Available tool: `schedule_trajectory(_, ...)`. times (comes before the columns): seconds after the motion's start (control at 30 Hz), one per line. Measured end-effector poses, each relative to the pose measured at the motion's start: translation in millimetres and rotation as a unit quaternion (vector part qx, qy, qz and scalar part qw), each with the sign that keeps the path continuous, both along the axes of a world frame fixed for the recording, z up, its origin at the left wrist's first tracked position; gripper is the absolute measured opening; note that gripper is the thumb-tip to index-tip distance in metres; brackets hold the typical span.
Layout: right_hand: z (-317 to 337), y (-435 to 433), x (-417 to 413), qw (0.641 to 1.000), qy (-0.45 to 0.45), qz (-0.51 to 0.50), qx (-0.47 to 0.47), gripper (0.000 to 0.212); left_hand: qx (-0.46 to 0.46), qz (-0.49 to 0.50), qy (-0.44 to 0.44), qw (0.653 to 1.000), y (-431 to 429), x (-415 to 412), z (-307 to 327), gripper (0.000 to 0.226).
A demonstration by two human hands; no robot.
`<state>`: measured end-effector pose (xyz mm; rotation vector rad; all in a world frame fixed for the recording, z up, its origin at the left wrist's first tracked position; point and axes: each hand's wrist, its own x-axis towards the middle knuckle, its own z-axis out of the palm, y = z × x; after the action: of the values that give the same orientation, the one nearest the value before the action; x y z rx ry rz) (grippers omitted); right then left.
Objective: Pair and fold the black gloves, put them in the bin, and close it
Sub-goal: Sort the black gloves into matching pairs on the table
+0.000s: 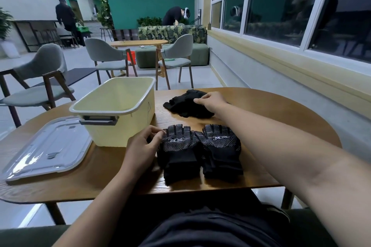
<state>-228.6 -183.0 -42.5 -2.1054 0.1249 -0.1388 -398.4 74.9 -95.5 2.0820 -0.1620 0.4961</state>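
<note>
Sorting black gloves beside the open bin (120, 106).
At the far pile (186, 107) the right hand (212, 102) grasps it; the left hand (143, 146) pinches the near pair (180, 152), flat on the table (277, 126); the lid (50, 146) lies left of the bin.

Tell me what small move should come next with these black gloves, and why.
Probably fold the left dotted black fabric glove over the right dotted glove. They lie flat side by side, unstacked, and the left hand pinches the left one's edge. The right hand grips the heap of black gloves, and the pale yellow plastic bin stands open.
</note>
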Motion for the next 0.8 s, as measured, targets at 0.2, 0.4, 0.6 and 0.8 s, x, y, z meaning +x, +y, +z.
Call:
schedule_trajectory(0.2, 4.5, 2.9, 9.2, 0.997, -0.053, -0.013, -0.052, 0.019, -0.011, 0.0, 0.013, 1.0, 0.3, 0.9, 0.1, 0.009)
schedule_trajectory(0.4, 8.5, 7.5, 12.6, 0.982, -0.055, 0.033, -0.175, 0.044, -0.011, 0.0, 0.02, 1.0, 0.2, 0.5, -0.1, 0.009)
schedule_trajectory(0.6, 5.8, 15.5, 14.6, 0.901, -0.157, 0.055, -0.401, 0.03, -0.007, 0.003, 0.019, 1.0, 1.9, 0.8, 0.2, 0.009)
schedule_trajectory(0.8, 9.3, 9.8, 13.6, 0.891, -0.169, 0.047, -0.418, 0.007, -0.013, -0.001, 0.024, 1.0, 0.9, -1.1, 1.1, 0.01)
